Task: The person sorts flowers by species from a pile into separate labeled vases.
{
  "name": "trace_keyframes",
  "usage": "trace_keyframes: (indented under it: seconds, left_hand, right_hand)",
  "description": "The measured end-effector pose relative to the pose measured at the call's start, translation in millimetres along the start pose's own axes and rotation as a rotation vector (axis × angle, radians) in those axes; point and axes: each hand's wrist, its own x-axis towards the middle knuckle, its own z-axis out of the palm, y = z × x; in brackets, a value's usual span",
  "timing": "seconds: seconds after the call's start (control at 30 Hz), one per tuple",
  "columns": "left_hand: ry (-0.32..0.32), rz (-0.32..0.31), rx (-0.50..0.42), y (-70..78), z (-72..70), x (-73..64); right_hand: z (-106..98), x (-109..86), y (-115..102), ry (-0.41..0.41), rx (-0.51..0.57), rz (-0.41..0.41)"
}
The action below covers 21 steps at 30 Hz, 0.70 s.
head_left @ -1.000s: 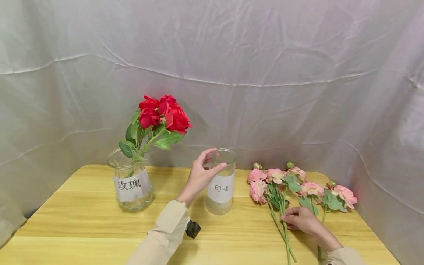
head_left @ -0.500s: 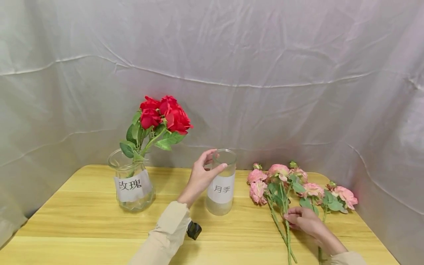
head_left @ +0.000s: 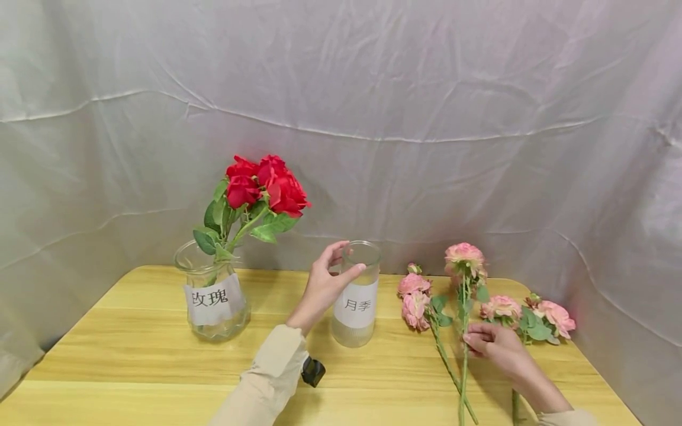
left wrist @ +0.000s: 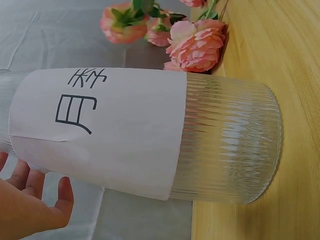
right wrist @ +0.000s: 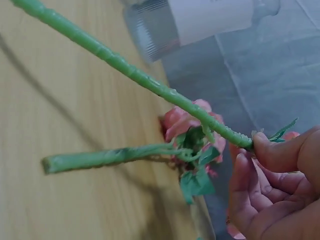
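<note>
My left hand [head_left: 324, 285] holds a clear glass vase [head_left: 354, 334] near its rim, thumb in front and fingers round the far side. The vase stands upright on the table, with a white paper label marked in black characters; the ribbed lower part shows in the left wrist view. Between thumb and fingertips, my right hand [head_left: 499, 352] pinches the green stem of a pink flower [head_left: 465, 259], its head raised above the other blooms. In the right wrist view, the held stem [right wrist: 135, 74] runs diagonally past a second pink flower [right wrist: 181, 122] on the table.
A wider glass vase [head_left: 213, 331] with its own paper label stands at left, holding several red roses [head_left: 282, 192]. Pink flowers [head_left: 415, 305] lie right of the labelled vase, and more pink flowers [head_left: 554, 316] lie at far right. A grey curtain [head_left: 373, 130] hangs behind the table.
My right hand has lifted the pink flower up off the others and slightly right, so its head now stands higher and apart. The left hand stays on the vase.
</note>
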Motion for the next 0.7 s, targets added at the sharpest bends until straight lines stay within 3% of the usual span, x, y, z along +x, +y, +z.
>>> trace_keyframes:
  seconds: [0.27,0.57,0.7]
  left_hand:
    - [-0.003,0.0,-0.002,-1.0,0.1,0.0]
    - [0.012,-0.011,0.003,-2.5,0.6,-1.1]
    - [0.019,-0.009,-0.001,-3.6,1.5,-0.5]
  right_hand:
    - [1.0,-7.1,-11.5,-0.026,0.108,-0.01]
    - [4.1,-8.1,-29.7,0.095,-0.062,-0.071]
    - [6.1,-8.7,-37.5,0.136,-0.077,-0.095]
